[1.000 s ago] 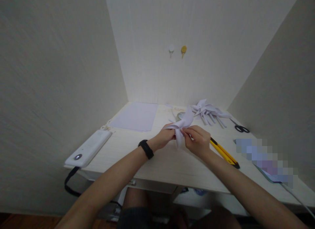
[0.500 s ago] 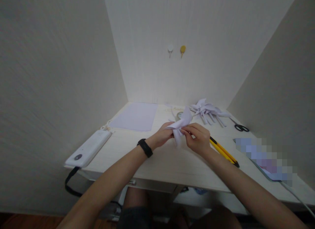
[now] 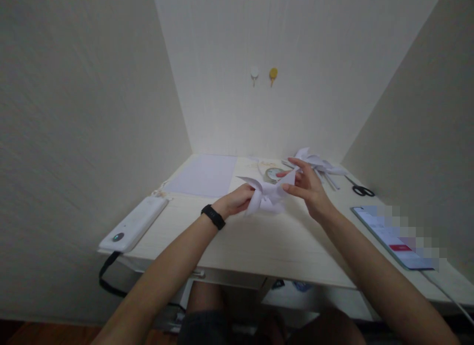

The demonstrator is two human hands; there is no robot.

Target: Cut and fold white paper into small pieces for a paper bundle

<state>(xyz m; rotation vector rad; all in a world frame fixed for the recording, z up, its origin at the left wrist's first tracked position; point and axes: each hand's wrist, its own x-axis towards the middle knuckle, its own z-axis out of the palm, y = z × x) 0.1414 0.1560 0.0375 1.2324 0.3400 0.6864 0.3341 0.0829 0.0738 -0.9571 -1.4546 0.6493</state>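
Observation:
A white paper pinwheel (image 3: 267, 196) is held above the desk, its folded blades facing me. My left hand (image 3: 239, 199), with a black band on the wrist, is closed on it from the left; some of its fingers are hidden behind the paper. At the right-hand blade is my right hand (image 3: 309, 189), its fingers spread and the thumb apart from the index finger. Some of these fingers touch or nearly touch the blade. Behind the pinwheel lies a round clear-rimmed roll, perhaps tape (image 3: 273, 174).
More paper pinwheels (image 3: 314, 159) lie in a pile at the back right, near black-handled scissors (image 3: 363, 191). A phone (image 3: 396, 238) lies at the right. White paper (image 3: 203, 174) is at the back left, with a white device (image 3: 135, 224) on the left edge. Walls enclose the desk (image 3: 266, 251).
The pinwheel has turned, its blades now facing me. My right hand has opened from a pinch at the centre and moved up and right. My right arm now covers the yellow-and-black tool.

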